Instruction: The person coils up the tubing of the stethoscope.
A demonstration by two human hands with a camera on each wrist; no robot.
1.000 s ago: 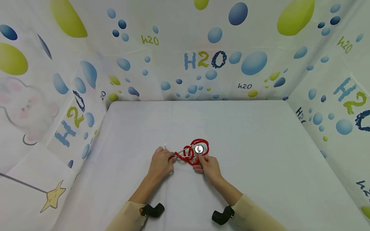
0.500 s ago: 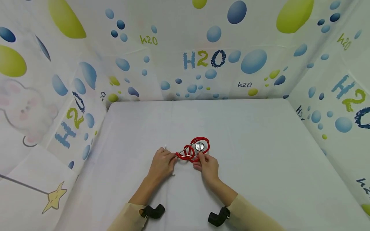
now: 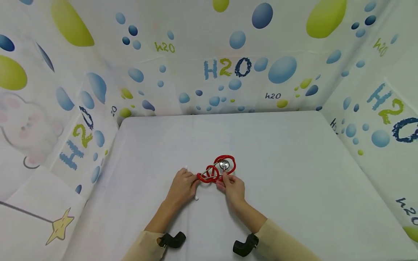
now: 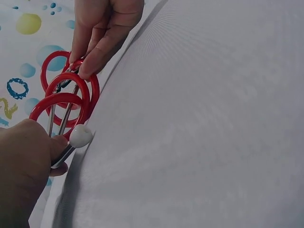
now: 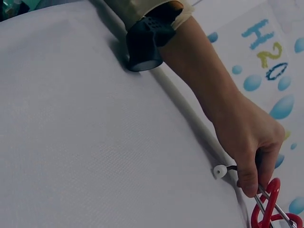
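A stethoscope with red tubing (image 3: 234, 165) is looped into a bundle between the two hands. My left hand (image 3: 183, 185) grips its metal ear tubes, thumb and fingers curled round them. One white ear tip (image 4: 80, 136) pokes out beside that hand in the left wrist view; a white ear tip (image 5: 219, 171) also shows in the right wrist view. At the bundle's right side, my right hand (image 3: 233, 188) pinches the part just below the round silver chest piece (image 3: 224, 165). Its fingertips meet on red tubing in the left wrist view, partly hiding what they hold.
A white-covered table (image 3: 277, 159) lies under the hands. Around its back and sides hangs a white cloth (image 3: 241, 90) printed with bubbles and letters. A black wrist camera (image 3: 245, 245) sits on the right sleeve, another black camera (image 3: 174, 240) on the left.
Both hands keep their hold on the stethoscope. The right hand and forearm have shifted slightly left, and the chest piece sits a little higher in view. The head view has also shifted slightly.
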